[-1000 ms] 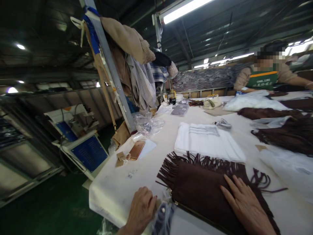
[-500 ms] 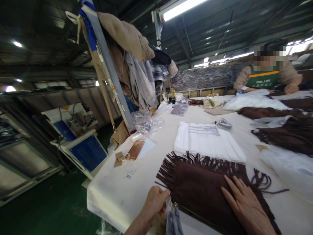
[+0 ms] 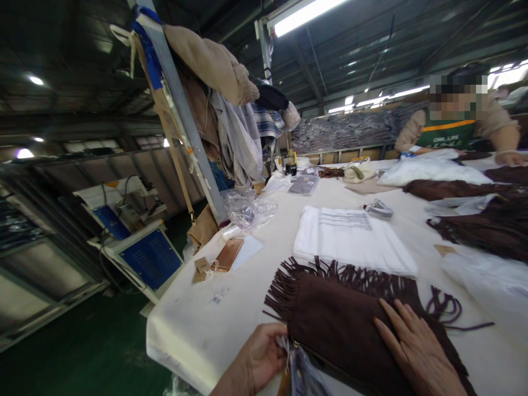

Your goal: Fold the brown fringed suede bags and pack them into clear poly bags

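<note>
Well to the left of the left fingers, a machine with a blue panel point(image 3: 150, 258) is standing on the green floor point(image 3: 82, 352). Nearer those fingers, the white tabletop point(image 3: 177, 330) is stretching out; beyond them and to the left, a cardboard tag point(image 3: 202, 265) is lying just beside a copper-coloured flat object point(image 3: 229, 254). Farther beyond, coats and cloths point(image 3: 237, 129) are hanging by a metal post point(image 3: 198, 148), and crumpled clear plastic point(image 3: 253, 212) is lying below them.

The left hand point(image 3: 266, 352) is reaching the near-left corner of a brown fringed bag point(image 3: 330, 319), at the end of its zip; its fingers are bending inward, but I cannot tell whether they are closing on the zip end or on the plastic there. Just to the right of those fingers, a plastic-wrapped item point(image 3: 303, 371) is hanging at the near edge.

The bag is lying flat between the two hands, its fringe pointing away. Beyond it, a folded white cloth point(image 3: 350, 239) is lying ahead of the right fingers. The right hand point(image 3: 414, 341) is pressing flat on the bag, fingers outstretched, gripping nothing. Far beyond them, a person in a green apron point(image 3: 447, 135) is leaning over brown fringed pieces point(image 3: 490, 220).
</note>
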A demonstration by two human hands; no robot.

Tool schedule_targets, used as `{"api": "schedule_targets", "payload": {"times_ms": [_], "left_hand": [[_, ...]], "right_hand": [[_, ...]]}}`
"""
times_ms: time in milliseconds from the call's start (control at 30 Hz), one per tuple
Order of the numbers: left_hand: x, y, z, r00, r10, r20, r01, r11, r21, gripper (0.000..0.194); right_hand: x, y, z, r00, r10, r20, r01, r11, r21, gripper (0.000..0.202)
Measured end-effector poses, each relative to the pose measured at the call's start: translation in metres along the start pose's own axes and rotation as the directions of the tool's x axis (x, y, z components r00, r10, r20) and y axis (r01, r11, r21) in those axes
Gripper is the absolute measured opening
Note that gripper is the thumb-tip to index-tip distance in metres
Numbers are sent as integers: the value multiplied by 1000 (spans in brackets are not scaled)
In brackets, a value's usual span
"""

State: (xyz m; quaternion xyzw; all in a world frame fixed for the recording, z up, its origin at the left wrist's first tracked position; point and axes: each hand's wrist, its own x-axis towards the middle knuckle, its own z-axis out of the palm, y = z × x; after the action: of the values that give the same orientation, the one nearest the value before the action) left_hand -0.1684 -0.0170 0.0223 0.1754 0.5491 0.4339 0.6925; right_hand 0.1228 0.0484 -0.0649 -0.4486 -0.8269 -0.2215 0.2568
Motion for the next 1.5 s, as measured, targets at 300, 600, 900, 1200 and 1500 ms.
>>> {"api": "schedule_targets", "payload": {"times_ms": [300,600,900,1200,1500], "left_hand": [[28,-5,19,872,198,447,-82,961,-265,65],[91,9,30,890,434,141,-404,893,-199,75],[74,30,46,861,432,267,-495,830,255,76],[51,-3,91,677,321,662,-704,23,709,77],[13,11,100,491,313,813,-866,74,494,49]], "right_hand": [[-10,4,11,998,57,29,-60,994,95,49],[-19,11,20,998,50,24,-52,995,81,47],[-9,3,6,1000,29,13,-29,999,31,48],[-6,1,4,995,76,71,-79,997,28,46],[17,8,-22,873,373,314,-470,815,338,44]]}}
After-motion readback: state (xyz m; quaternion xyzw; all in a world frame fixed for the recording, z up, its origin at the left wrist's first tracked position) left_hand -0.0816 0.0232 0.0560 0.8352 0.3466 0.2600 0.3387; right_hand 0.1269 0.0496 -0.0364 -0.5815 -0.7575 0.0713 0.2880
